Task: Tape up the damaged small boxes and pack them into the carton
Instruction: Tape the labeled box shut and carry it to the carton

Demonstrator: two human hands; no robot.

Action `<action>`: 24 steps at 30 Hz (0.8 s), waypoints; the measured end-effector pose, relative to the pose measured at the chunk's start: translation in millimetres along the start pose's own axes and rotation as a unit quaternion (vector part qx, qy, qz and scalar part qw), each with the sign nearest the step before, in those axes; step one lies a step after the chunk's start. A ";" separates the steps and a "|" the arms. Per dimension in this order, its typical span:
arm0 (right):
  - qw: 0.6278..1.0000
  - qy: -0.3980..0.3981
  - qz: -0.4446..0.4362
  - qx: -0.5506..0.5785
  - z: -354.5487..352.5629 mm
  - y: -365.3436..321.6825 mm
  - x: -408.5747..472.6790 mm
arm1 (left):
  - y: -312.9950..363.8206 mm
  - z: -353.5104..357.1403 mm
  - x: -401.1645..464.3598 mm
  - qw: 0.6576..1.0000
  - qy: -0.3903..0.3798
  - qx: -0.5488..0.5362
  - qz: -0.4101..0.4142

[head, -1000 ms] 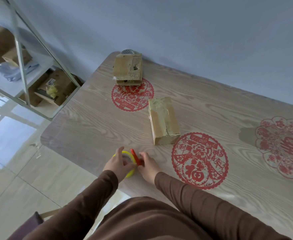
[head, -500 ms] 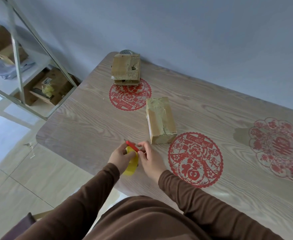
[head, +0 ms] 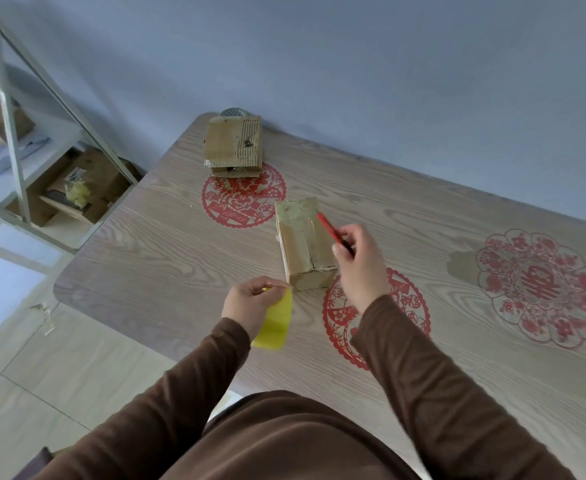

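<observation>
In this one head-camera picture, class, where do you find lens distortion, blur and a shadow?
Head view: the wide lens bows the table edges and leans the shelf posts; the right hand with its red cutter is slightly motion-soft; a soft shadow lies beside the flower paper-cut; light is even and diffuse.

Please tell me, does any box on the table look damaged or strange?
Yes. The far box near the table's back corner looks damaged: its top layer is torn away, showing ribbed corrugation, and its near flap gapes open. The near box, beside the right hand, is covered in wrinkled old tape but closed.
</observation>
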State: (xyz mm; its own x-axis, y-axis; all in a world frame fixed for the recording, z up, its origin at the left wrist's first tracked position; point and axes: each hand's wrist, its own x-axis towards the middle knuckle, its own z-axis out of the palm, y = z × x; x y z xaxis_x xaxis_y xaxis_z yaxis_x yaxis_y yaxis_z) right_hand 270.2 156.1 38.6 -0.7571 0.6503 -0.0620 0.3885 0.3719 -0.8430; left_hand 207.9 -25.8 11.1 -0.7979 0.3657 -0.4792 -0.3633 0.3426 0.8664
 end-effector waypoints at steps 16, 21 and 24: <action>0.959 -0.220 0.027 0.175 -5.2 20.0 -63.0 | 38.7 15.7 14.7 0.995 0.019 -0.019 0.097; 0.938 -0.267 0.073 0.206 -1.5 23.5 -68.3 | 42.8 29.5 31.5 0.997 -0.004 -0.013 0.070; 0.951 -0.221 0.068 0.204 -0.6 17.7 -64.6 | 50.1 34.1 46.3 0.997 -0.021 0.028 0.066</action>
State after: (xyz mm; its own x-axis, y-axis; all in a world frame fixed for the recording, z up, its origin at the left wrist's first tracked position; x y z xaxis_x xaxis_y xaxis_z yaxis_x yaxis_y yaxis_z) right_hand 326.3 121.1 28.0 -0.8958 0.2993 -0.3285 0.3313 -0.0429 -0.9425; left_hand 169.2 37.8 27.5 -0.8156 0.4472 -0.3673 -0.2278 0.3354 0.9141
